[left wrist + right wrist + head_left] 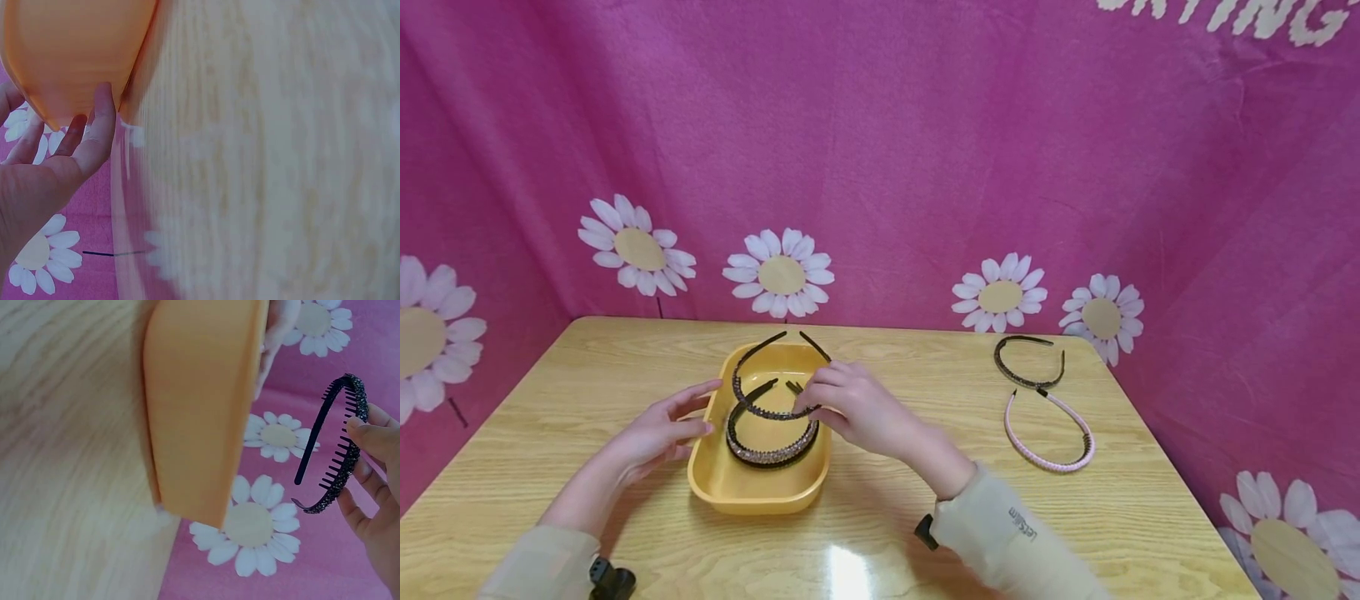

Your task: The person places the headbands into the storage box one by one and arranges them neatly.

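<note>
My right hand [861, 408] pinches a black headband [355, 447] covered in dark sparkling beads, with comb teeth along its inside. It is held above a yellow plastic tray [760, 505], its two ends pointing away from me. Inside the tray lies a black headband with a glittery stone band [771, 456]; whether another lies under it I cannot tell. My left hand [655, 433] is at the tray's left side, fingers and thumb loosely extended against its outer wall [75, 56]. The left wrist view shows those fingers under the tray's edge, not wrapped round it.
On the table's right side lie a dark beaded headband [1011, 373] and, nearer me, a pink headband [1037, 461]; their ends meet. The wooden table [917, 358] ends at a magenta cloth [887, 167] with daisies, which rises behind it and along both sides.
</note>
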### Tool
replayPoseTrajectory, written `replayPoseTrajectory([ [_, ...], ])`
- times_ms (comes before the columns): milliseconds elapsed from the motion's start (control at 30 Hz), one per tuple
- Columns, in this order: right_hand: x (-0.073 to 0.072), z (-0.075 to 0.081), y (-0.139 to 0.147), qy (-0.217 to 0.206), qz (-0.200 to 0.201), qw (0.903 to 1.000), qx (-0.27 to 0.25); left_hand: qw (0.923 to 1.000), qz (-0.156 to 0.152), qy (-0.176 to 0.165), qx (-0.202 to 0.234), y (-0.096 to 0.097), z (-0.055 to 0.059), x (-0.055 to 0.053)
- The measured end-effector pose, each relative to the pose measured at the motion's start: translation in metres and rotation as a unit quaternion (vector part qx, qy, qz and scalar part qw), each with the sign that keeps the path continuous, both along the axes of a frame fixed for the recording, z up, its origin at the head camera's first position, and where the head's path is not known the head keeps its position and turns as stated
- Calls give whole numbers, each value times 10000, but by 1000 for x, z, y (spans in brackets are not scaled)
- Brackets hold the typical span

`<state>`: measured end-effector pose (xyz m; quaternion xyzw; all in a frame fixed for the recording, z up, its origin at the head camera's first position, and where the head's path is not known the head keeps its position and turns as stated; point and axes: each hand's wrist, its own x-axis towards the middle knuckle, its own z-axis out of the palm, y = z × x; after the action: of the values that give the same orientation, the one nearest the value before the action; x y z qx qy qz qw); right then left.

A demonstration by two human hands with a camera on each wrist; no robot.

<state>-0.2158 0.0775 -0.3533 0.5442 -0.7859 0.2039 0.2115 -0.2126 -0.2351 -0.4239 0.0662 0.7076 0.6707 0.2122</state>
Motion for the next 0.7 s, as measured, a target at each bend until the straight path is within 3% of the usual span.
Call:
replayPoseTrajectory([
  [367, 1, -22, -15, -492, -163, 9976, 459, 10000, -13, 3, 20, -1, -1, -1],
  [700, -5, -40, -23, -471, -152, 9965, 674, 10000, 15, 1, 0, 1, 1, 0],
])
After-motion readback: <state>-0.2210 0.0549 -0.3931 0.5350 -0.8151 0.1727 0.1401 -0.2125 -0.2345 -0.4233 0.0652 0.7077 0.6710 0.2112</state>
